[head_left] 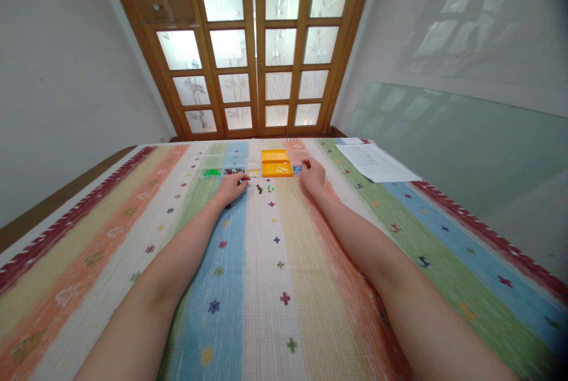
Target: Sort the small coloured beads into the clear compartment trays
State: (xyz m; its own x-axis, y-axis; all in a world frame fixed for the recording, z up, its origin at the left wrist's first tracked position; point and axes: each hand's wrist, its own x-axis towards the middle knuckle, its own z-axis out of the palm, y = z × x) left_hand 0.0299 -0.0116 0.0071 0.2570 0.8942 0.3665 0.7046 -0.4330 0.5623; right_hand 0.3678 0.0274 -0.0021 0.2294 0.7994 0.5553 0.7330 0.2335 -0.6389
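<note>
Bare forearms (177, 260) fill the foreground, both reaching over a striped cloth (266, 316) toward a little yellow case (268, 169) lying open near the middle of the far end, white bits (282, 168) in its shallow base. Left hand (231, 187) is just in front of the clear compartments (203, 174) left of the case, fingers curled toward the thumb; can't tell if there's anything in them. Right hand (314, 176) is by the case's right side, thumb and fingers bunched next to some blue pieces (297, 169), and whether it's pinching one is too small to say. My guess is the colours sit in a row so each is easy to reach: green pieces (213, 173) furthest left, then a dark brownish mix (231, 171), then yellow pieces (254, 173) right up by the case. Between the hands there's a loose scatter (260, 189) of dark and green bits, probably handy for either side. Materials-wise, the case looks like rectangular moulded plastic, pieces tiny, exact shapes lost. Cloth looks woven and streaky, with little crosses and snowflakes. Further out, a printed paper sheet (375, 163) lies flat on the right, maybe parked clear of the arms. Beyond that: a smooth greenish glassy panel (426, 132) and wooden doors (261, 97) with frosted-looking panes.
</note>
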